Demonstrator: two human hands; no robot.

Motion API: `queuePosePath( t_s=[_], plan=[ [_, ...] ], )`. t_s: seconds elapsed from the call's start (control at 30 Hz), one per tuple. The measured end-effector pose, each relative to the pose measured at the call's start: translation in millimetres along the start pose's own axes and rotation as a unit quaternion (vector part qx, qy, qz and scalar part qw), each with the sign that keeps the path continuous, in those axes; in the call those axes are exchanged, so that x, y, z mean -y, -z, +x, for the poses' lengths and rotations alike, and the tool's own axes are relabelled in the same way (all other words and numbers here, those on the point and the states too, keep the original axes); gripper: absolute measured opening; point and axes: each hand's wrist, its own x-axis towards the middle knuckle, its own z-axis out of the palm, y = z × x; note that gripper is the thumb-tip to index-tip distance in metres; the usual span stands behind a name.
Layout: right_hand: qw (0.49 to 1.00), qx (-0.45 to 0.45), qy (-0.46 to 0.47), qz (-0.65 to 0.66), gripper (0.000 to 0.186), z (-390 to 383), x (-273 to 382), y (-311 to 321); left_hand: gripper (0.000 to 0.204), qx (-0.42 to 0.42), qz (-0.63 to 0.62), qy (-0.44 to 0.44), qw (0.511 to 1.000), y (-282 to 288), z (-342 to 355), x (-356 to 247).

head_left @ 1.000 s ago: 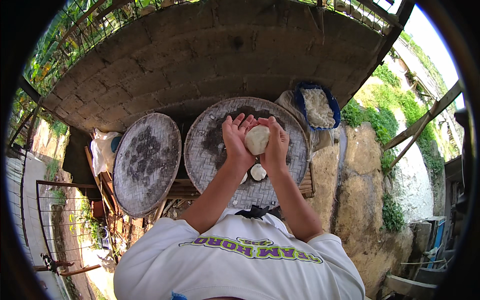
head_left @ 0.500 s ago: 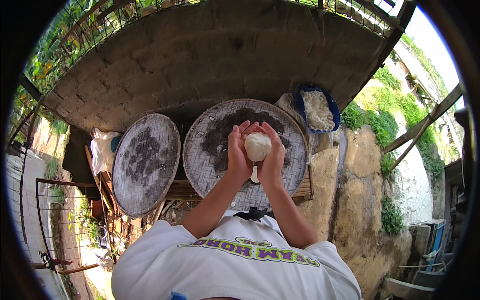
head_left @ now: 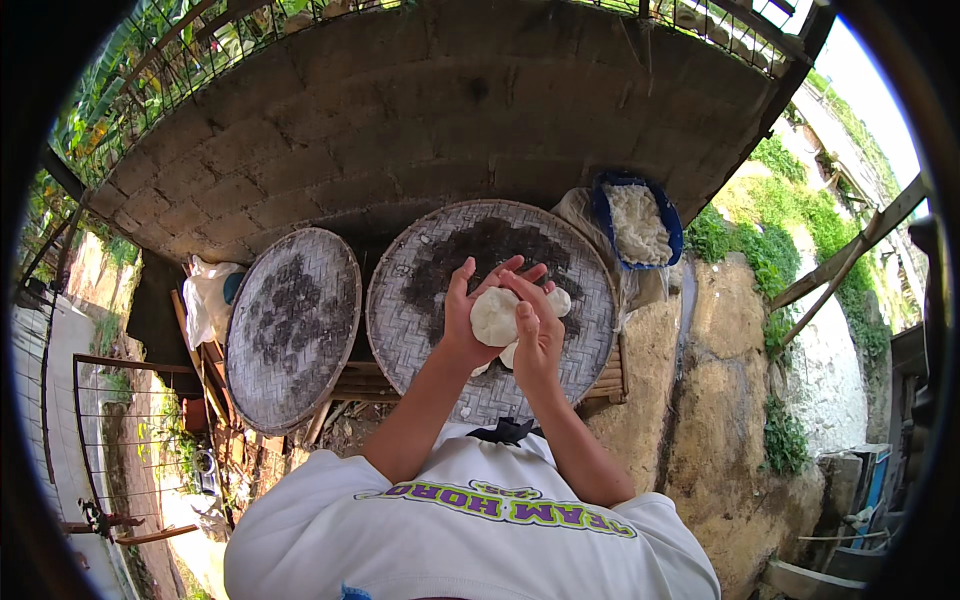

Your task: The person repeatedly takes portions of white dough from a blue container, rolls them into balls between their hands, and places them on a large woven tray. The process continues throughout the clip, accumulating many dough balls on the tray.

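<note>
A white, rounded dough ball (head_left: 493,318) lies between my two hands above the large round woven tray (head_left: 400,365). My left hand (head_left: 461,320) cradles it from the left, palm up with fingers extended. From the right, my right hand (head_left: 540,345) presses against its edge with the thumb over the front. Partly covered by my hands, a second white dough piece (head_left: 560,301) rests on the tray to the right. Another dough piece (head_left: 508,356) shows just below the held one, between my wrists. A wide dark, damp patch marks the tray's middle.
At the back right, a blue basin (head_left: 676,240) holds a white, lumpy mass, with clear plastic beside it. Another woven tray (head_left: 345,375) with dark spots leans at the left. A block wall (head_left: 450,110) rises behind. White plastic bags (head_left: 208,305) hang past the left tray.
My hands have shifted from cupping the ball together to holding it flatter, my right hand lower with its thumb on the edge. Dough pieces on the tray are now more visible.
</note>
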Motion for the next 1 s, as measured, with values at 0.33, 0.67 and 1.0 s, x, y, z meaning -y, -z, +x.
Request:
queuePosePath(
  t_s=[0.33,0.67,1.0],
  plan=[
    [0.927,-0.058,-0.22,0.299,0.048,-16,1,-6,0.075,-0.091,0.015,-0.063,0.994,-2,-2,5],
    [0.898,-0.111,-0.284,0.316,0.042,-10,2,-10,0.061,-0.092,0.155,-0.208,0.962,-6,-5,-2],
    [0.969,-0.024,-0.213,0.125,0.041,-5,9,-14,0.043,-0.075,0.386,-0.304,0.868,-8,-7,10]
  ],
)
